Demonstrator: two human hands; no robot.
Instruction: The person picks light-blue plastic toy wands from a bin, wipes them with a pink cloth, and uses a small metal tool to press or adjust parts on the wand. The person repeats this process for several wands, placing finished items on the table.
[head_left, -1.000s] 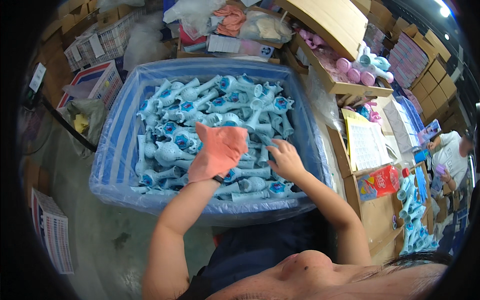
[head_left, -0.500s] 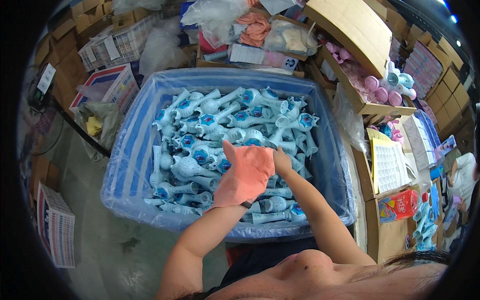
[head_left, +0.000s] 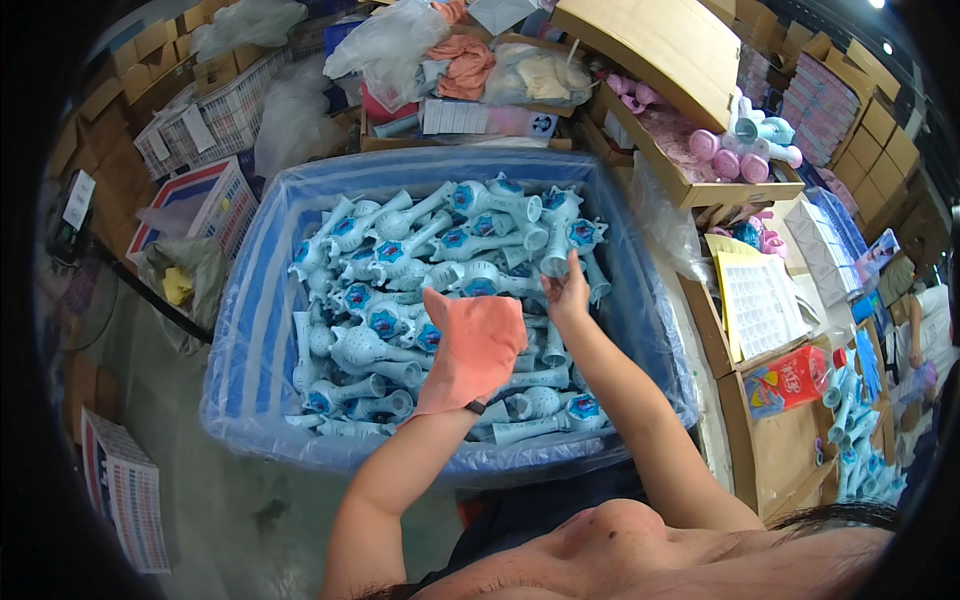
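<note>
A salmon-coloured cloth (head_left: 478,345) covers my left hand like a loose mitt, down to a dark band at the wrist. The fingers under it are hidden. My right hand (head_left: 568,288) reaches to the far right of the heap, its thumb and fingers closed about the flared handle end of a light blue plastic toy (head_left: 555,258). This toy has a bulbous head and a slim handle. Many like it, light blue with dark blue flower-shaped emblems, lie piled in a large blue-and-white striped bin (head_left: 250,330) lined with clear plastic.
Cartons with pink and light blue toys (head_left: 740,150) stand at the right. Nearer lie a printed sheet (head_left: 757,300), a red package (head_left: 790,380) and more blue toys (head_left: 855,430). Behind the bin are plastic bags (head_left: 385,60) and salmon cloths (head_left: 463,65). A black stand (head_left: 150,290) rises at the left.
My right hand has left the edge of the cloth and moved farther away to a toy's handle. The cloth stays on my left hand. The whole view has shifted slightly.
</note>
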